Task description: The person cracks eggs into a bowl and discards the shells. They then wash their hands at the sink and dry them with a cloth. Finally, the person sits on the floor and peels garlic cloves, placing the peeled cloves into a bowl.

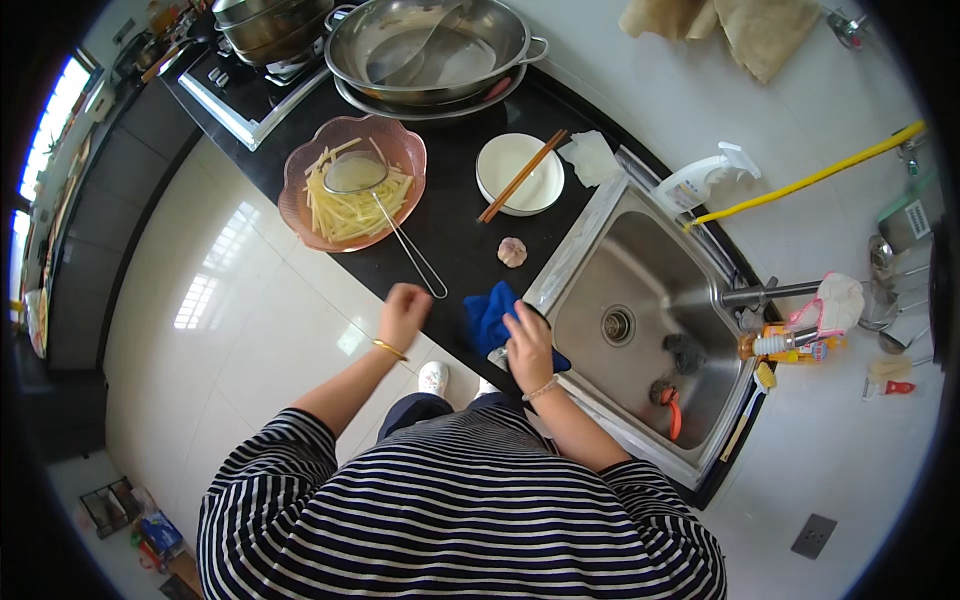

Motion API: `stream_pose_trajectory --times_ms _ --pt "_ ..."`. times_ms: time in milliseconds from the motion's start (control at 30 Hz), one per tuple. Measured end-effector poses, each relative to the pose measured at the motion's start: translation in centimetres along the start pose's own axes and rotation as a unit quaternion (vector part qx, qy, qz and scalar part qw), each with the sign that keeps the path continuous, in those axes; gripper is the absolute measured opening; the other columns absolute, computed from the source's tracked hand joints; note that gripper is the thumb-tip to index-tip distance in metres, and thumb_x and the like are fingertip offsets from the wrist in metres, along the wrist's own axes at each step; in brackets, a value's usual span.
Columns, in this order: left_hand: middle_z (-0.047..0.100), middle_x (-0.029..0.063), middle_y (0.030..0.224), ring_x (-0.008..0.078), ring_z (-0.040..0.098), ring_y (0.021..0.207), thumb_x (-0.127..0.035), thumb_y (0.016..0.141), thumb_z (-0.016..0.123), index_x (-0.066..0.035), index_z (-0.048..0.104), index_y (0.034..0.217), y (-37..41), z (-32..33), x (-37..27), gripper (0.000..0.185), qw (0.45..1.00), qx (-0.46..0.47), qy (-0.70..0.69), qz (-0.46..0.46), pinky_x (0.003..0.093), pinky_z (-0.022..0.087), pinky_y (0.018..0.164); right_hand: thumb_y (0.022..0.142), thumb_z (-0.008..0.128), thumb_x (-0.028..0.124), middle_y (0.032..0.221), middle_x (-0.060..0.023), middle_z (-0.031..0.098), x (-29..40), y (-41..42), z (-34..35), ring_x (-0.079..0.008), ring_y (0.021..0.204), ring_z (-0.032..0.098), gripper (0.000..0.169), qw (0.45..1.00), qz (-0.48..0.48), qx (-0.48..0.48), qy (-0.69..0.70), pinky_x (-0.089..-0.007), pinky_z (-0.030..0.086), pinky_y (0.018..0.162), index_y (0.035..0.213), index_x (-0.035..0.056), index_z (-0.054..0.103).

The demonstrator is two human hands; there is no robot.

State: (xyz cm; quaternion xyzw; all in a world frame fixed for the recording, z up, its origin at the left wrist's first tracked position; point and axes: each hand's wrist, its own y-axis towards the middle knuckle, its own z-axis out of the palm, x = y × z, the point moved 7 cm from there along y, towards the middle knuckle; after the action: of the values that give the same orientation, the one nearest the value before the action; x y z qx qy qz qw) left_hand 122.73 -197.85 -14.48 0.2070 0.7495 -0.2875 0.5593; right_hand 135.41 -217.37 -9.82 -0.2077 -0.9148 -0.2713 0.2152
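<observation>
My left hand (403, 311) is loosely curled at the counter's front edge, blurred, with nothing visible in it. It is close to the handle end of a wire-mesh strainer (357, 174). The strainer rests on pale cut strips (330, 210), which look like potato, in a scalloped pink glass bowl (291, 196). My right hand (529, 349) has its fingers extended over a crumpled blue cloth (491, 319) beside the sink; whether it touches the cloth is hard to tell. A garlic bulb (512, 253) lies beyond the cloth. Wooden chopsticks (525, 174) rest across a white bowl (501, 161).
To the right is a stainless-steel sink (592, 300) holding an orange-handled peeler (674, 416) and a dark scrubber (684, 354). A spray bottle (690, 187) stands behind it. A divided steel pan (345, 56) and a gas hob (225, 97) occupy the counter's far end.
</observation>
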Motion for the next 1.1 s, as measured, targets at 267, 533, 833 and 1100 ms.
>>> stream_pose_trajectory --times_ms 267,533,833,1100 --pt "0.038 0.0135 0.124 0.0344 0.038 0.112 -0.012 0.066 0.067 -0.021 0.051 0.112 1.7 12.7 -9.9 0.049 0.89 0.012 0.325 0.319 0.0441 0.037 0.086 0.076 0.05 0.005 0.122 -0.0209 0.045 -13.3 11.2 -5.5 -0.0351 0.11 0.044 0.034 0.988 0.108 -0.105 -0.025 -0.0388 0.034 0.095 0.109 0.004 0.055" --pt "0.046 0.0089 0.108 0.0279 0.047 0.097 -0.016 0.067 0.066 -0.022 0.054 0.098 5.3 13.7 -7.2 0.035 0.876 -0.001 0.386 0.288 0.0415 0.038 0.076 0.076 0.052 0.021 0.136 -0.0083 0.033 -15.9 12.8 1.2 -0.0324 0.126 0.026 0.049 0.965 0.119 0.099 -0.213 -0.058 0.016 0.099 0.125 0.0163 0.045" --pt "0.047 0.0088 0.106 0.0289 0.048 0.096 -0.014 0.067 0.067 -0.02 0.056 0.104 4.2 5.2 -5.5 0.039 0.884 -0.093 0.403 0.219 0.0425 0.038 0.077 0.073 0.06 0.027 0.133 -0.009 0.035 0.1 2.0 2.7 -0.0336 0.123 0.027 0.05 0.97 -0.064 0.231 -0.048 -0.0502 0.022 0.098 0.12 0.0197 0.049" --pt "0.05 0.0127 0.112 0.0299 0.049 0.102 -0.011 0.066 0.067 -0.01 0.048 0.116 3.4 2.1 -4.1 0.054 0.891 -0.157 0.355 0.237 0.041 0.037 0.085 0.081 0.054 0.027 0.135 -0.0113 0.03 -2.9 13.0 8.4 -0.0376 0.126 0.022 0.047 0.98 0.005 0.163 -0.11 -0.057 0.016 0.1 0.127 0.0204 0.042"
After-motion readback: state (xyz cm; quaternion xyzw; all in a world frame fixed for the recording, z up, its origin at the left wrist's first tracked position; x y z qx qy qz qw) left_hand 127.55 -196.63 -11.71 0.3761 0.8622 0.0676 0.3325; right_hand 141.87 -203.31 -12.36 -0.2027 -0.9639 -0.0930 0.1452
